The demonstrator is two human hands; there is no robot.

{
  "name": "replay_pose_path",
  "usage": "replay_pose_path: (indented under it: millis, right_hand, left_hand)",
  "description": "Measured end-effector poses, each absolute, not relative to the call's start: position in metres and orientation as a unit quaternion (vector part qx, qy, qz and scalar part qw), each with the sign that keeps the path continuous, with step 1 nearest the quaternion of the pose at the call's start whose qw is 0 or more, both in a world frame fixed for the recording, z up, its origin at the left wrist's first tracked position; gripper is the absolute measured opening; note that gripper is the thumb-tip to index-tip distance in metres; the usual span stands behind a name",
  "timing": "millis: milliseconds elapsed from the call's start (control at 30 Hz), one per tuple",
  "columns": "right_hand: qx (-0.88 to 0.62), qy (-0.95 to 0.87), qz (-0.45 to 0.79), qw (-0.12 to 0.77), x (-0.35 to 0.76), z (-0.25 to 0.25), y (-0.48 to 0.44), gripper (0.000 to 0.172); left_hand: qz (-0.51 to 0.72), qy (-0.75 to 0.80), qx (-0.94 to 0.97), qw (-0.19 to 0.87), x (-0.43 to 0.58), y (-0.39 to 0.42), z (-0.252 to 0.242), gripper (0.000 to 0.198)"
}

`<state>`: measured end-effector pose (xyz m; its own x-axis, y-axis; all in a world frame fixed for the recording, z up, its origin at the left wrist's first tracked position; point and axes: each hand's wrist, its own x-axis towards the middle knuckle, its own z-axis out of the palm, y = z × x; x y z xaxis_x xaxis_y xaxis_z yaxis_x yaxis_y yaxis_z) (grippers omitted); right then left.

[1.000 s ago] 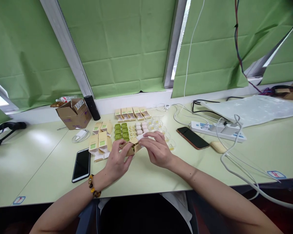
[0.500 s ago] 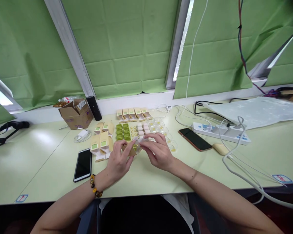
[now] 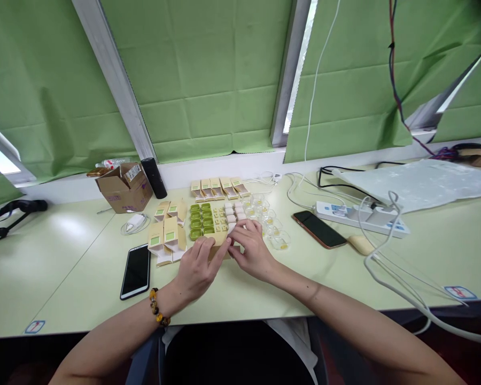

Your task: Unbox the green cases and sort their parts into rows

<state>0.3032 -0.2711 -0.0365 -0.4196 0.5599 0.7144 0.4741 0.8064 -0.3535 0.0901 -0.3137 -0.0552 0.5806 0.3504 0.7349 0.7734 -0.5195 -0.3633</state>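
Between my two hands is a small brown paper box [image 3: 218, 251], partly hidden by my fingers. My left hand [image 3: 198, 266] grips its left side, the fingers bent over it. My right hand [image 3: 251, 250] pinches a white flap at its right end. Just beyond lie green trays [image 3: 201, 220] in two columns, small yellowish pieces [image 3: 220, 220] and pale pink-white blocks [image 3: 233, 211]. Clear plastic cups [image 3: 266, 218] stand right of the blocks. Paper boxes with green labels [image 3: 166, 239] stand left of my left hand, and a row of similar boxes [image 3: 216, 188] is at the back.
A phone [image 3: 135, 271] lies at the left, another phone [image 3: 319, 229] at the right. Beyond that are a white power strip [image 3: 361, 219], loose cables and a beige mouse-like object [image 3: 361, 245]. A cardboard box [image 3: 125, 188] and a black cylinder [image 3: 154, 178] stand back left.
The paper box has turned so that its brown side shows instead of its opening. My right hand has shifted slightly left, and both hands still hold the box.
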Motion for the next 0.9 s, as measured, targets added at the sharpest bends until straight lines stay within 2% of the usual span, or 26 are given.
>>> replay_pose_path:
  millis: [233, 467, 600, 733, 900]
  right_hand:
    - [-0.284, -0.813, 0.103, 0.499, 0.307, -0.037, -0.27, 0.014]
    - [-0.28, -0.805, 0.118, 0.51, 0.315, -0.032, -0.269, 0.011]
    - [-0.266, -0.778, 0.146, 0.551, 0.318, -0.026, -0.27, 0.011]
    - [-0.258, -0.724, 0.237, 0.594, 0.323, -0.019, -0.271, 0.01]
    - [-0.252, -0.616, 0.36, 0.654, 0.335, -0.007, -0.264, 0.025]
  left_hand:
    - [-0.306, -0.389, -0.807, 0.323, 0.092, -0.317, -0.044, 0.065]
    - [-0.303, -0.404, -0.81, 0.298, 0.09, -0.317, -0.042, 0.069]
    - [-0.318, -0.425, -0.803, 0.269, 0.09, -0.317, -0.04, 0.072]
    - [-0.329, -0.454, -0.801, 0.209, 0.088, -0.315, -0.037, 0.072]
    - [-0.35, -0.423, -0.829, 0.102, 0.088, -0.318, -0.038, 0.075]
